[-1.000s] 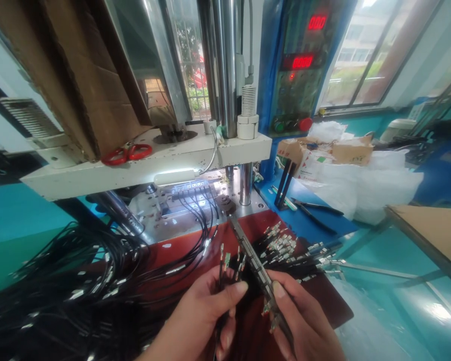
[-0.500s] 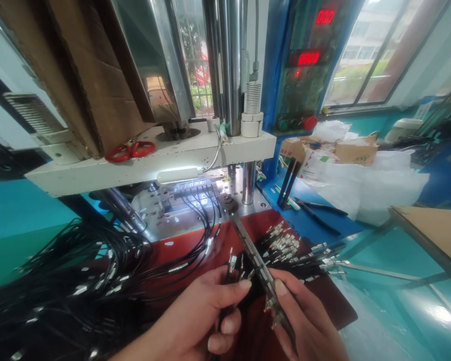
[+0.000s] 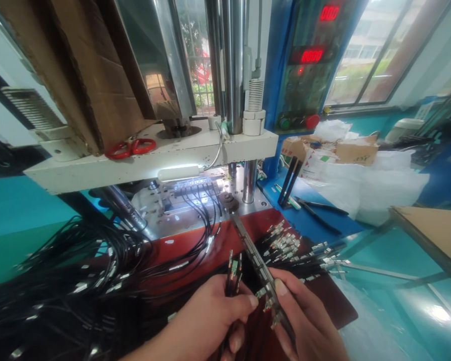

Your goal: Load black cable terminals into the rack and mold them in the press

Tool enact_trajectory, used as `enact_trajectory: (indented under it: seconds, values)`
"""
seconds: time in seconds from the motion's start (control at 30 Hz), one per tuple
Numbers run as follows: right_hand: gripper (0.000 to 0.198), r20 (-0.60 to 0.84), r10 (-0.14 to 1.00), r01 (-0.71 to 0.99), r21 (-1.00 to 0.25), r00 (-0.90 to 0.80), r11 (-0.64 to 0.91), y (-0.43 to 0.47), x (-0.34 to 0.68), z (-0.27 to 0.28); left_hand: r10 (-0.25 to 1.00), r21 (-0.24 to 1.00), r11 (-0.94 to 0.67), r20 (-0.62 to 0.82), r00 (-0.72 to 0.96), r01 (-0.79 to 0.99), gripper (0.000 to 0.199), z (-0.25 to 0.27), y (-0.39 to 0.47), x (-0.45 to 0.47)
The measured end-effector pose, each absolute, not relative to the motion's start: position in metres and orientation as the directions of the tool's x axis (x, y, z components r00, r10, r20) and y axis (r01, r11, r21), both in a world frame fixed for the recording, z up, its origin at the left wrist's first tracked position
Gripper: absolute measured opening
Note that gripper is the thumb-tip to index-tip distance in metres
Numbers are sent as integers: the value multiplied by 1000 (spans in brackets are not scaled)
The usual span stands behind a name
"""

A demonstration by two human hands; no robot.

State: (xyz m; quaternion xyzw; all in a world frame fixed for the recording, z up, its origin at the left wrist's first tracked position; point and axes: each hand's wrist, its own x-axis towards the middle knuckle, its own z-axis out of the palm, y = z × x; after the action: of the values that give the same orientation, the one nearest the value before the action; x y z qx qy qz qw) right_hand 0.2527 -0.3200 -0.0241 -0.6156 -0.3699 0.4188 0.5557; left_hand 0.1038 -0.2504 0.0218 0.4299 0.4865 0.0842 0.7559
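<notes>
Two bare hands over the red-brown desk (image 3: 334, 306) here: right hand (image 3: 304, 316) is pinching the near end of a slotted metal bar (image 3: 252, 252), which slants away to the desk's far edge. Left hand (image 3: 218, 311) has a few black cables (image 3: 231, 283) closed in its fingers, metal tips up, thumb right by a small connector (image 3: 261, 292) at the bar's left side, can't tell if it's seated. Big pile of plug ends (image 3: 285, 245) near the desk's right edge, messy cable tangle (image 3: 60, 316) over the left part. Past the far right corner, black pliers (image 3: 319, 217) lie on a blue surface (image 3: 285, 215)
</notes>
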Motion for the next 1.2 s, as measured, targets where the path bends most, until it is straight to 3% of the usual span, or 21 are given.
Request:
enact_trajectory:
  seconds: [0.27, 0.83, 1.03, 1.2]
  values:
    - [51, -289, 910, -173, -954, 297, -246, -316, 248, -16, 540, 758, 602, -617, 573, 249, 15, 19, -250, 103]
    - [48, -229, 919, -105, -973, 320, -206, -318, 239, -25, 621, 802, 568, -566, 542, 186, 21, 11, -252, 113]
    - [51, -287, 911, -180, -953, 296, -241, -318, 246, -20, 614, 793, 605, -521, 592, 71, 20, 17, -248, 102]
    - [50, -252, 914, -150, -965, 319, -214, -317, 253, -14, 685, 796, 605, -518, 513, -4, 23, 23, -245, 91]
